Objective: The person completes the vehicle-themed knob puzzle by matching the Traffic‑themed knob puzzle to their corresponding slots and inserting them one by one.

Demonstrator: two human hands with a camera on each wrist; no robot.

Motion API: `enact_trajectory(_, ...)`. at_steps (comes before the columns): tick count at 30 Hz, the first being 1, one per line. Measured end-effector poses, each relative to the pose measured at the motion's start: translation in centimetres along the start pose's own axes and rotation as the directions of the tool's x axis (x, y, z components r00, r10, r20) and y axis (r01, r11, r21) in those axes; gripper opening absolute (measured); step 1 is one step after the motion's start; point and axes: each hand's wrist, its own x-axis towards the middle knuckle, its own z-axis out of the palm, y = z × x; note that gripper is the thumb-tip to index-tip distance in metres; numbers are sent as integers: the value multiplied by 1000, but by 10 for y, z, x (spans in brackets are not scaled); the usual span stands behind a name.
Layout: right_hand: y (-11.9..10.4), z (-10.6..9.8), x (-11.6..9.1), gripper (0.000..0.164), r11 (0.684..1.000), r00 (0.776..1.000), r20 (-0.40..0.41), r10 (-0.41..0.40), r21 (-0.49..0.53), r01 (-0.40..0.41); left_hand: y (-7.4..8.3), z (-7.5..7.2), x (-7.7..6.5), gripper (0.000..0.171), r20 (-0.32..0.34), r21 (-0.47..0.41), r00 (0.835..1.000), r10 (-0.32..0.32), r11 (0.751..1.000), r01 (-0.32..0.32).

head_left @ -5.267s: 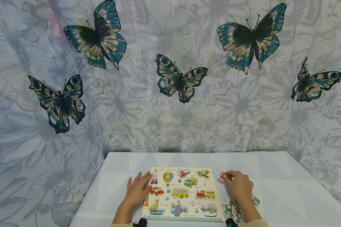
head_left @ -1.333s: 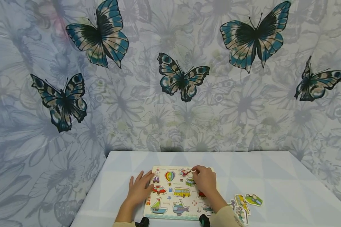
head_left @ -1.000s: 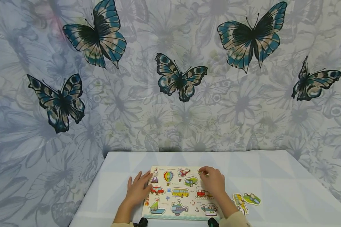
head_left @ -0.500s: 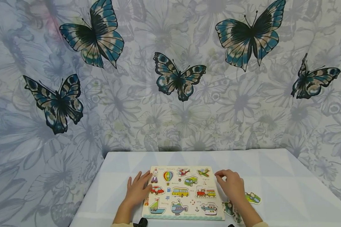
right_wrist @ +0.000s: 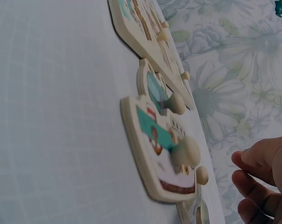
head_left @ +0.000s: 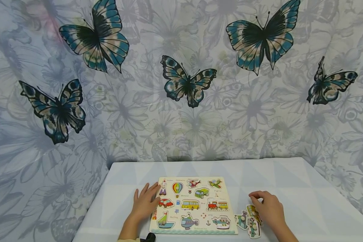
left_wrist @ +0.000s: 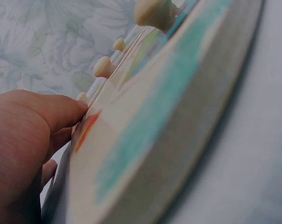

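Observation:
My left hand [head_left: 145, 203] rests at the left edge of a wooden vehicle puzzle board [head_left: 196, 232], fingertips on its rim. In the left wrist view the thumb lies against the board [left_wrist: 131, 144], beside wooden knobs [left_wrist: 102, 67]. My right hand [head_left: 269, 208] hovers right of the board over loose knobbed puzzle pieces, thumb and forefinger close together with nothing seen between them. A yellow piece [head_left: 251, 211] lies partly under its fingers. Next to it are a ship-like piece [head_left: 254, 228] and another piece [head_left: 241, 220]. In the right wrist view the fingers [right_wrist: 255, 163] stand apart from the ship-like piece [right_wrist: 162, 165].
The board lies flat on a table with a pale patterned cloth [head_left: 130, 178]. Pictures on it include a balloon [head_left: 177, 188], a bus [head_left: 190, 204] and a train [head_left: 217, 205]. A wall with butterfly pictures [head_left: 189, 82] stands behind the table.
The red-and-pink piece pinched earlier has left my right hand. That hand has moved from over the board's upper right to the loose pieces, covering the green one. My left hand stays put.

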Motion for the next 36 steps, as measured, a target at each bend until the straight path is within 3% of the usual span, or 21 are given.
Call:
enact_trajectory(17,40,-6,-7,27,990,989,48,138,-1,-138,1,1,1,51,3,-4,1000,-17,1000,17)
enact_trajectory(24,49,-5,-7,23,988,985,83,153,-9,-153,0,2,0,51,-2,-6,1000,-10,1000,10)
enact_trajectory(36,53,0,-7,22,991,990,48,132,-39,-130,-1,2,1,50,-10,-3,1000,-7,1000,7)
